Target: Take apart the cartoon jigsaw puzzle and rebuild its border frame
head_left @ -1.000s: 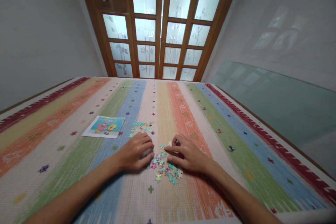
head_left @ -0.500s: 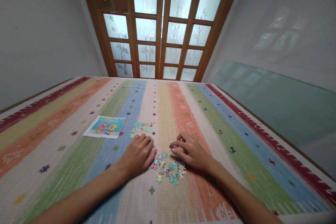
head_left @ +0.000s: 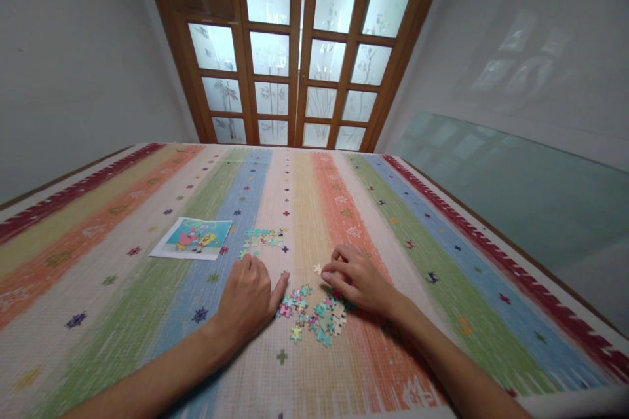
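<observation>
Where the fingers of the right hand curl together at the far edge of the loose puzzle pieces, their tips close in as if pinching, though whether a piece sits between them cannot be told. The left hand lies flat and open on the striped mat, fingers stretched, holding nothing, its thumb touching the near-left edge of the same pile. The pile lies between the two hands. One pale piece lies just beyond the right fingertips. Farther off, past the left hand, a small joined cluster of pieces sits on the blue stripe, and left of it a picture card lies flat. Beyond the mat stands a wooden door with frosted panes.
</observation>
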